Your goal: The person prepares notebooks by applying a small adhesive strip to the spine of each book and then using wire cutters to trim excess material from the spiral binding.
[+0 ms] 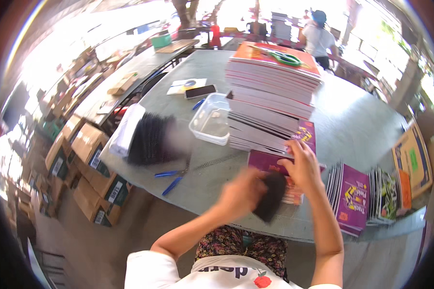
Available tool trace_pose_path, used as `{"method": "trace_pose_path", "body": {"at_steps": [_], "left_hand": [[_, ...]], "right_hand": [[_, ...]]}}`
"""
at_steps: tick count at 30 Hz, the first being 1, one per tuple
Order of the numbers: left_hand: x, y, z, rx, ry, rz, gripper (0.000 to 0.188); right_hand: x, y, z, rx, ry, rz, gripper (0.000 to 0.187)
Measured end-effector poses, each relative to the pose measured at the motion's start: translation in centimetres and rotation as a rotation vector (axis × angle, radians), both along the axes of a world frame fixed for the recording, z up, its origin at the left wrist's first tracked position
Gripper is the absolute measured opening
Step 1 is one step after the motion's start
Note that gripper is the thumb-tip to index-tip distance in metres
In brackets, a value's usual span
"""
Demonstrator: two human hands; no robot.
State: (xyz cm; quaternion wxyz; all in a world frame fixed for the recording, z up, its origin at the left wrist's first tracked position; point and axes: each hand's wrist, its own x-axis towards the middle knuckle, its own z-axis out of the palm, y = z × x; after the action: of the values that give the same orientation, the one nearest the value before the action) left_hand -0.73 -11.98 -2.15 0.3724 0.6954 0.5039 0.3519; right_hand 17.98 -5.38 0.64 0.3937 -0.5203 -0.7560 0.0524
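At near edge of bench (200, 192) | left hand (243, 192): fingers closed on blurred dark object (271, 198) | right hand (302, 168): at foot of book stack (270, 108), cannot tell whether gripping

**Student:** Which garments did the person wear?

**Instructor:** Upper body: a white shirt (226, 277) with short sleeves. The left sleeve (149, 270) was plain, wide and loose, ending above the elbow; only a sliver of the right sleeve (326, 286) appeared at the lower edge.

**Student:** What markings did the shirt bear?

**Instructor:** Dark, rounded lettering (222, 272) across the front, and beside it a red rose (262, 281) with touches of green.

**Student:** And the lower body?

**Instructor:** Trousers (222, 243) with a dark ground, densely scattered with small reddish and pale flowers.

**Student:** The hands?

**Instructor:** Both the left hand (240, 192), which was blurred, and the right hand (301, 166) were bare.
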Motion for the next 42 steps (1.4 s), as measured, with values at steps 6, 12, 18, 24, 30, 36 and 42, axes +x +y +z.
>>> {"method": "trace_pose_path", "body": {"at_steps": [6, 12, 18, 24, 30, 36, 42], "left_hand": [[-2.1, 2.6, 1.8, 0.399, 0.567, -0.08, 0.032], [-3.2, 3.0, 0.1, 0.741, 0.289, 0.154, 0.032], [-3.3, 3.8, 3.0, 0.935, 0.225, 0.35, 0.03], [-3.3, 3.3, 3.1, 0.813, 0.159, 0.212, 0.027], [-2.8, 3.3, 2.7, 0.773, 0.194, 0.042, 0.026], [-2.0, 4.0, 2.7, 0.726, 0.209, 0.086, 0.025], [-0.7, 4.1, 4.7, 0.744, 0.166, 0.189, 0.025]], "right_hand": [[2.0, -2.1, 0.1, -0.039, -0.189, -0.048, 0.02], [1.8, -2.1, 0.0, -0.026, -0.117, 0.027, 0.013], [1.9, -2.4, -0.3, 0.013, -0.091, 0.048, 0.012], [1.4, -2.5, -0.2, 0.031, -0.131, 0.025, 0.011], [1.4, -2.2, -0.9, 0.039, -0.041, 0.037, 0.014], [1.4, -2.0, -0.8, 0.044, -0.054, -0.011, 0.011], [1.0, -2.7, -0.7, 0.082, -0.099, -0.002, 0.015]]}}
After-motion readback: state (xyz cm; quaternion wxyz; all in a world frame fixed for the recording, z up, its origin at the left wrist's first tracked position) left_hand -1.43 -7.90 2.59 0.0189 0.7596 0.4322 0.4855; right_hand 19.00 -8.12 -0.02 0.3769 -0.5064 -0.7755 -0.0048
